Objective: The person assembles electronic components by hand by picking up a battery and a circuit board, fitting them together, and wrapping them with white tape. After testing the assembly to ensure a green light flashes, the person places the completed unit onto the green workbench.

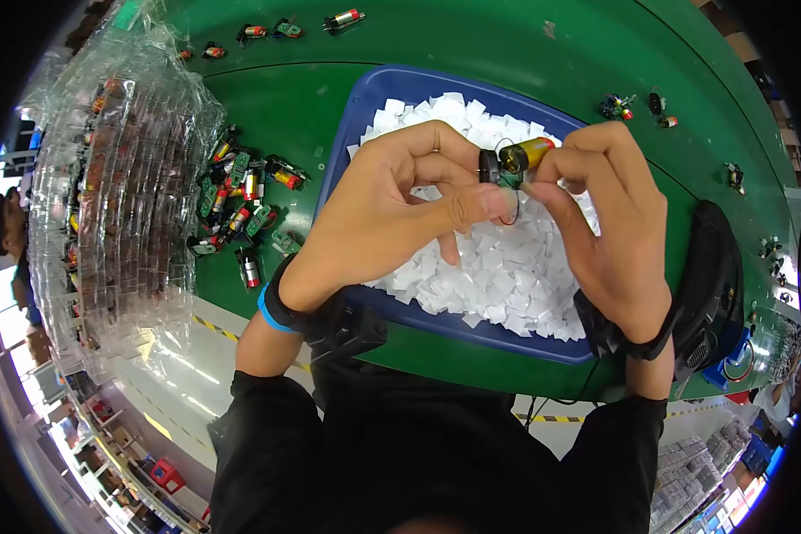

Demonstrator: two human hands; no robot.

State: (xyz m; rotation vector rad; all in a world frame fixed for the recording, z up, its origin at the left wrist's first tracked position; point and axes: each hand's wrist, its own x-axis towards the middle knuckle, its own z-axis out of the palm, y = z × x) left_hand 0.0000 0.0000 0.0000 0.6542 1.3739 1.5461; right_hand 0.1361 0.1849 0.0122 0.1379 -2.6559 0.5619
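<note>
Steadying left hand (399, 198): pinched black round cap (488, 167).
Right hand (607, 214): held red-yellow cylindrical cell (527, 155).
Thin wires (516, 210): needed slack.

Above a blue tray (472, 334) full of small white paper pieces (472, 258): in the left hand (378, 200), between thumb and fingers, a round black part (489, 166). In the fingers of the right hand (610, 209), just beside it, a red and yellow cylinder (527, 155). On the green table (280, 98), to the left, a loose pile of circuit boards and cylinders (240, 200), near stacked clear plastic trays (138, 205).
</note>
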